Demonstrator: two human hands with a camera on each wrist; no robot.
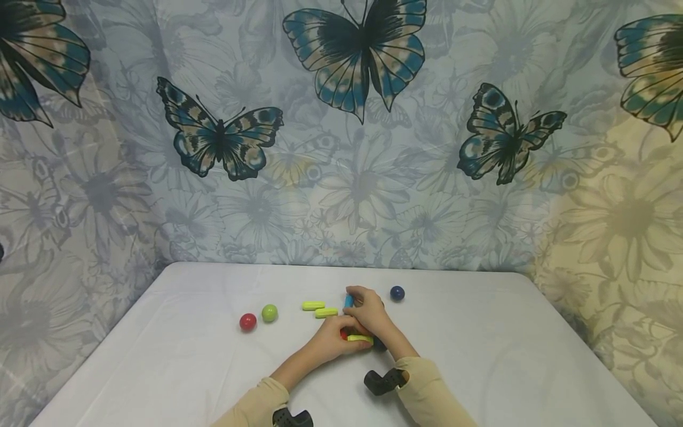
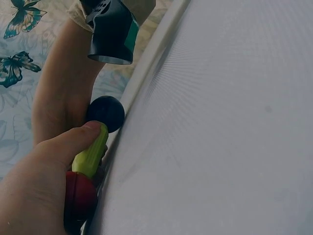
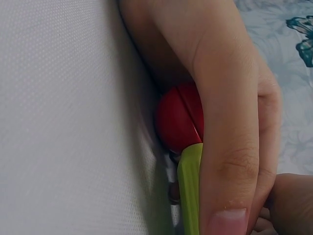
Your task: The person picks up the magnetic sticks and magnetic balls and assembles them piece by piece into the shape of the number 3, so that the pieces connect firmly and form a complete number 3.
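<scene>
My left hand (image 1: 333,341) pinches a yellow-green rod (image 1: 360,338), its thumb lying along the rod in the left wrist view. At one end of that rod sits a red ball (image 2: 80,196), partly covered by the hand. A dark blue ball (image 2: 105,114) is at the other end, close by the right wrist. My right hand (image 1: 369,311) holds a light blue rod (image 1: 348,300) between thumb and fingers, just beyond the left hand. In the right wrist view the left thumb (image 3: 227,171) hides part of the red ball (image 3: 178,117) and rod.
Two more yellow-green rods (image 1: 313,305) lie on the white table (image 1: 507,356) left of the right hand. Farther left are a loose red ball (image 1: 248,322) and a green ball (image 1: 269,312). Another dark blue ball (image 1: 397,293) sits behind the right hand. A butterfly-patterned cloth (image 1: 363,178) hangs behind.
</scene>
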